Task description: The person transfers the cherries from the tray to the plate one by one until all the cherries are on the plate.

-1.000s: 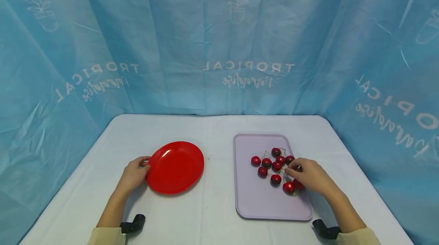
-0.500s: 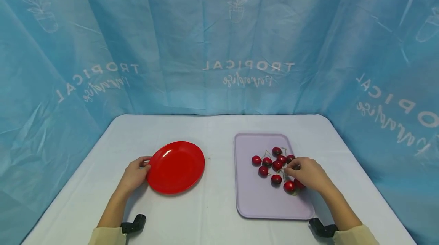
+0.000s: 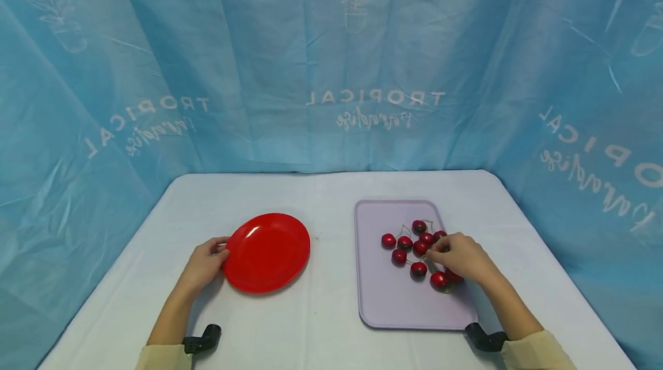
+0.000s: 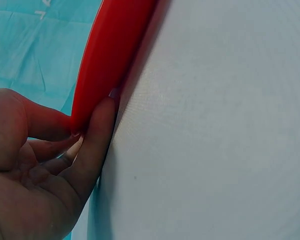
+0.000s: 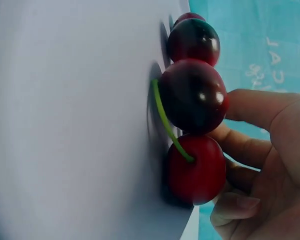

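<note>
My left hand (image 3: 203, 263) grips the left rim of a round red plate (image 3: 266, 252) lying on the white table. In the left wrist view, fingers (image 4: 95, 135) reach under the plate's edge. Over a pale purple tray (image 3: 385, 306), my right hand (image 3: 463, 256) brings thumb and index together on what looks like a thin cherry stem (image 3: 427, 265). Several dark red cherries (image 3: 405, 243) with green stems surround those fingertips. In the right wrist view, cherries (image 5: 192, 97) hide the pinching tips, while the other fingers curl behind them.
Blue curtains (image 3: 331, 59) with mirrored white lettering stand behind and beside the white-covered table (image 3: 331, 312). A strip of table separates the plate from the tray. Black wrist devices (image 3: 203, 340) sit at both sleeves.
My right hand has edged slightly left among the cherries, its fingertips staying together. My left hand keeps its grip on the plate. The whole head view has shifted a little.
</note>
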`<action>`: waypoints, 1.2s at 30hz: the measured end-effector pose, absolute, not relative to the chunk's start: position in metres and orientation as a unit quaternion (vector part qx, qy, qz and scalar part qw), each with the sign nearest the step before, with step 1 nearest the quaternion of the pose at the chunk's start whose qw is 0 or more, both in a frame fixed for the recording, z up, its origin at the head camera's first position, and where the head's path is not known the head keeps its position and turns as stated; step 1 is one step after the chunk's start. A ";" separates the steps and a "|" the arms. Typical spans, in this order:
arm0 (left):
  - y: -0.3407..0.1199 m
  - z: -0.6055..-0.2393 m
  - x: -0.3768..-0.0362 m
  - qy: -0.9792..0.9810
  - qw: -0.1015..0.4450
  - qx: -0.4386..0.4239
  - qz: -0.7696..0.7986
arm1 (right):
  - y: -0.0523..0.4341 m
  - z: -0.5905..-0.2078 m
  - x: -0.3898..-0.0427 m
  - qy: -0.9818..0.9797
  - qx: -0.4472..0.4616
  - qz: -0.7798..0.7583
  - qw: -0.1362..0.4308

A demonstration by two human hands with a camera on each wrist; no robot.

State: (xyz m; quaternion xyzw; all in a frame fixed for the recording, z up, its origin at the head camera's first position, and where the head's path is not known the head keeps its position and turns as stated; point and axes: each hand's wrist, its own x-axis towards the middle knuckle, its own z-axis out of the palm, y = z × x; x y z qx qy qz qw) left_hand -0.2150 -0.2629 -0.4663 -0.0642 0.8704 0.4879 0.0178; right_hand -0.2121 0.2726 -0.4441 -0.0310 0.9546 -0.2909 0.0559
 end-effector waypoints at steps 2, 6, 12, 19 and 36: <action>-0.264 -0.469 -0.216 0.866 0.019 -0.067 0.496 | 0.272 -0.443 -0.211 0.953 -0.030 -0.295 0.056; -0.265 -0.470 -0.217 0.857 0.019 -0.067 0.510 | 0.274 -0.442 -0.210 0.943 -0.035 -0.327 0.061; -0.265 -0.468 -0.216 0.856 0.015 -0.065 0.513 | 0.279 -0.441 -0.207 0.924 -0.058 -0.373 0.057; -0.264 -0.469 -0.214 0.854 0.015 -0.084 0.512 | 0.276 -0.432 -0.202 0.912 -0.071 -0.401 0.041; -0.266 -0.466 -0.210 0.844 0.018 -0.072 0.531 | 0.261 -0.416 -0.201 0.901 -0.084 -0.423 -0.041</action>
